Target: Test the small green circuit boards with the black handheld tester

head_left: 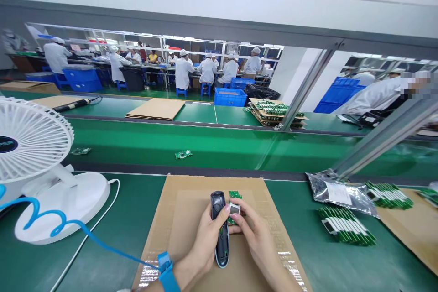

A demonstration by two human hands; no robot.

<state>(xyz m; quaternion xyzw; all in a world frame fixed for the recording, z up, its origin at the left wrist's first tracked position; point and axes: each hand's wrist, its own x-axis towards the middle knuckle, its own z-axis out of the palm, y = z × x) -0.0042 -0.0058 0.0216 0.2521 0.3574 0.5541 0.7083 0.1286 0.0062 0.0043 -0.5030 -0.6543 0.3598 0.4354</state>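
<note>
circuit board point(234, 209) between right fingers point(239, 217), beside casing point(221, 230)

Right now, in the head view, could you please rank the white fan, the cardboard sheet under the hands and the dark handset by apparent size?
1. cardboard sheet
2. white fan, close to it, nearer the camera, so unsure
3. dark handset

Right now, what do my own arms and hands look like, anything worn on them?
Both hands are bare: no gloves, no sleeves in view. The left hand has a blue wrist strap at the wrist, with a coiled blue cord running off to the left. The right hand wears nothing visible.
</note>
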